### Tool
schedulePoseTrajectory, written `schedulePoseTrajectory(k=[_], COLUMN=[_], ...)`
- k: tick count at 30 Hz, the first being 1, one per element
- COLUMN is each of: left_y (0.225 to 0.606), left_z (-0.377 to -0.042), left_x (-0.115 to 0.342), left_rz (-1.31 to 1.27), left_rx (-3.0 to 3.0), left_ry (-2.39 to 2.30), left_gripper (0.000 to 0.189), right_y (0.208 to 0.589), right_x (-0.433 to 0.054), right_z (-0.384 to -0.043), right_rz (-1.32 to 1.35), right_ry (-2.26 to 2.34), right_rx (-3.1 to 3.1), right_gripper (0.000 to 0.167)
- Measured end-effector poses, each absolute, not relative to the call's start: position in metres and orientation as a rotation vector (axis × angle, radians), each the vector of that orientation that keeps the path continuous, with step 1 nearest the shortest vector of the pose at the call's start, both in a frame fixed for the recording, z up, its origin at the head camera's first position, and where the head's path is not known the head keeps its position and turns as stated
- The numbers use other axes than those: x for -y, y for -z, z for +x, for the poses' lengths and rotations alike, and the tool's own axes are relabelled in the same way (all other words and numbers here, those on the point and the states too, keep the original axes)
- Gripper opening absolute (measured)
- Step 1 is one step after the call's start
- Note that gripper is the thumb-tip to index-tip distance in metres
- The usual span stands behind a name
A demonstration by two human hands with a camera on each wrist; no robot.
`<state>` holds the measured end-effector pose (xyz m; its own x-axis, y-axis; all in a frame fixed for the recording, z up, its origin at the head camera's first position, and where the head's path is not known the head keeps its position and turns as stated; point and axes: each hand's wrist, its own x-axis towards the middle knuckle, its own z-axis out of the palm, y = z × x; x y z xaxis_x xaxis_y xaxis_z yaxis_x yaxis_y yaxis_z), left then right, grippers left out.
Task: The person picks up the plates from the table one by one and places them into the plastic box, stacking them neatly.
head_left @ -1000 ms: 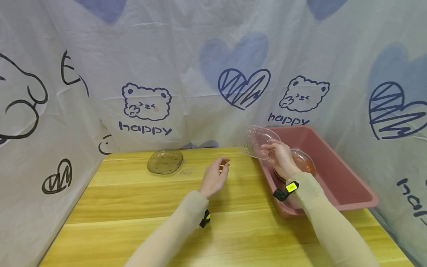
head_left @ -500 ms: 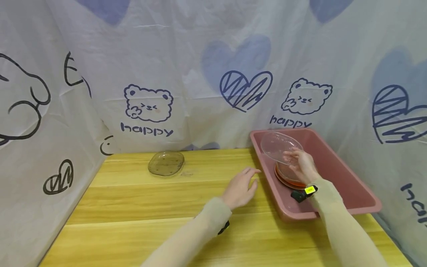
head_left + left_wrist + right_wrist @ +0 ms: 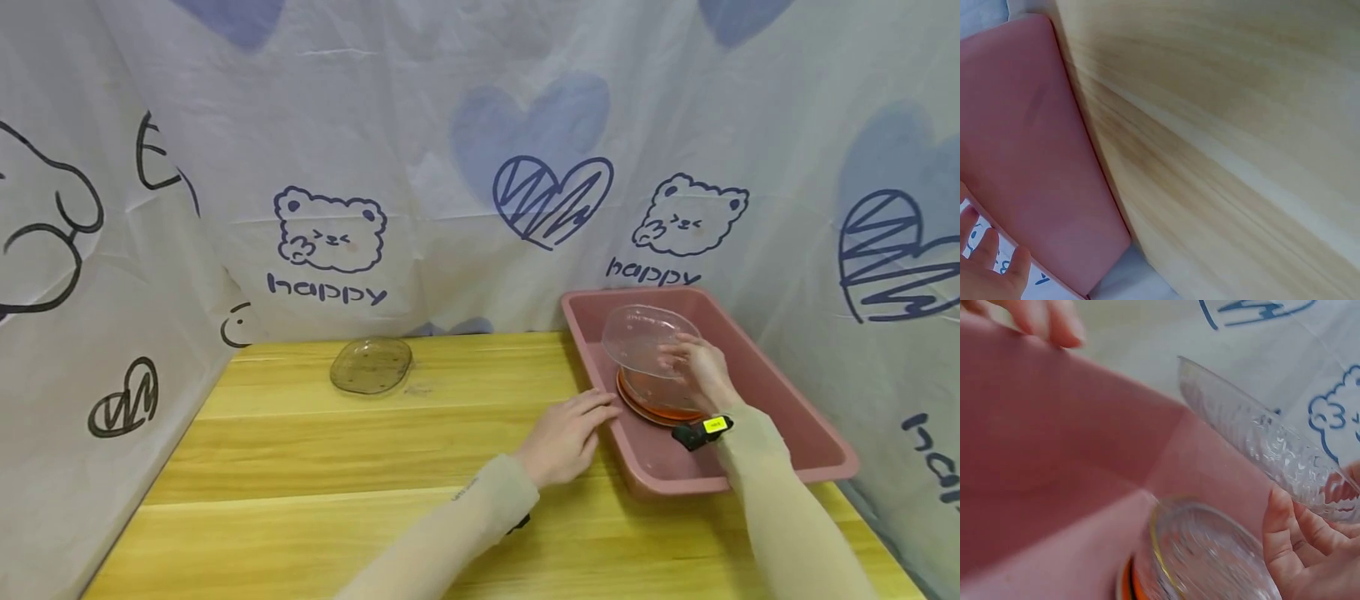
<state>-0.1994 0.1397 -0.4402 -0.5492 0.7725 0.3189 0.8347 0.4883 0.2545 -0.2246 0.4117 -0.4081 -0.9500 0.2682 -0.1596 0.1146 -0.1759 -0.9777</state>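
My right hand [image 3: 705,371] pinches the edge of a clear textured plate [image 3: 639,335] and holds it tilted inside the pink tub [image 3: 780,417]. Under it in the tub lies a stack of dishes, with a clear dish [image 3: 1210,550] on top and orange plates [image 3: 637,404] beneath. In the right wrist view a gap shows between the held plate and the stack. My left hand [image 3: 562,437] has its fingertips at the tub's near left rim, with loosely bent fingers [image 3: 986,249] seen there in the left wrist view.
A smoky brown transparent plate [image 3: 371,367] lies at the back left of the wooden table [image 3: 315,467]. Behind and on both sides hangs a white cloth [image 3: 435,208] with hearts and bears. The tub stands at the table's right side.
My right hand has carried the clear plate rightward from the tub's left rim to over the stack inside. My left hand has moved right from above the table to the tub's rim.
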Motion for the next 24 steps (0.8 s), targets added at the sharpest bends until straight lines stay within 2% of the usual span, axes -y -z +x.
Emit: schedulePoseTrajectory(k=[4, 7, 14, 24], left_y=[0.442, 0.443, 0.443, 0.439], left_z=[-0.200, -0.200, -0.202, -0.200], left_x=[-0.141, -0.142, -0.142, -0.144], left_rz=[-1.396, -1.391, -1.383, -1.390], left_rx=[2.562, 2.554, 2.552, 2.577], left_ry=[0.560, 0.547, 0.521, 0.454], left_gripper=[0.046, 0.047, 0.046, 0.048], right_y=[0.411, 0.413, 0.413, 0.419], right_x=[-0.423, -0.431, -0.444, -0.456], right_z=[-0.225, -0.225, -0.226, -0.226], right_rz=[-0.423, -0.416, -0.473, -0.466], right_ry=[-2.257, -2.240, -2.139, -1.977], right_rx=[1.957, 1.951, 2.055, 2.320], right_gripper=[0.018, 0.020, 0.053, 0.061])
